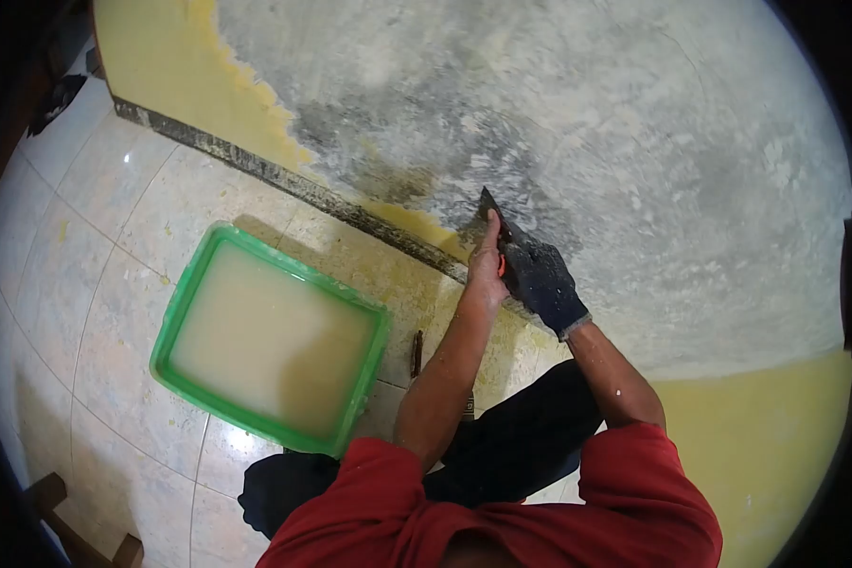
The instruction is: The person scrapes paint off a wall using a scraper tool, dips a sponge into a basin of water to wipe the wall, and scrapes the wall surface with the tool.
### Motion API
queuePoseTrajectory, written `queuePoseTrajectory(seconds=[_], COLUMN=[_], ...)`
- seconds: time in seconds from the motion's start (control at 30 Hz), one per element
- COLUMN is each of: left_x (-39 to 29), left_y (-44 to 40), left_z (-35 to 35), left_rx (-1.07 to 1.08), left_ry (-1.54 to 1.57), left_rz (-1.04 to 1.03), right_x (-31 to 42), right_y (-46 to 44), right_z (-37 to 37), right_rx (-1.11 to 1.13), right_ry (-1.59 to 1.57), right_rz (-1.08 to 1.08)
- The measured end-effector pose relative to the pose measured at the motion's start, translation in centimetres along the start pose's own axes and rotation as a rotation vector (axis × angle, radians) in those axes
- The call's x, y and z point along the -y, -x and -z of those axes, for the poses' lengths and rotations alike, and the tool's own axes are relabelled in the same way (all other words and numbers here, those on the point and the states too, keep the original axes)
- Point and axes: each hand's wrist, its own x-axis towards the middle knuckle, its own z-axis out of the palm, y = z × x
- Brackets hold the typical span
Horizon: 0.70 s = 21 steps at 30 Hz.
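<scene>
A scraper with a dark pointed blade (487,201) and a bit of orange-red at its handle lies against the wall (634,170). My right hand (542,284), in a dark work glove, is wrapped round its handle. My bare left hand (486,268) grips the same tool from the left side, thumb stretched up along the blade. Both palms hide most of the handle. Around the blade the wall is bare, grey and blotchy, with dark patches. Yellow paint (170,57) still covers the upper left of the wall.
A green basin (166,331) of cloudy, whitish liquid stands on the tiled floor (114,312) at left. A small brown-handled tool (417,354) lies right of it. A dark, stained skirting strip (284,180) runs along the wall's foot. Wooden legs (47,494) show at lower left.
</scene>
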Motion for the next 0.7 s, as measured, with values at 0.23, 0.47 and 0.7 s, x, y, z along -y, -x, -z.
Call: queuePoseTrajectory(seconds=[0.23, 0.47, 0.7], left_x=[-0.3, -0.5, -0.6], left_y=[0.1, 0.8, -0.1], left_z=[0.3, -0.1, 0.6], left_rx=[-0.033, -0.031, 0.017], left_ry=[-0.022, -0.004, 0.004], left_rz=[-0.001, 0.014, -0.021], right_x=[0.8, 0.4, 1.5], right_y=[-0.6, -0.6, -1.1], right_z=[-0.1, -0.3, 0.1], right_rx=[-0.038, -0.041, 0.026], right_ry=[-0.041, 0.066, -0.342], right_rz=[0.056, 0.089, -0.237])
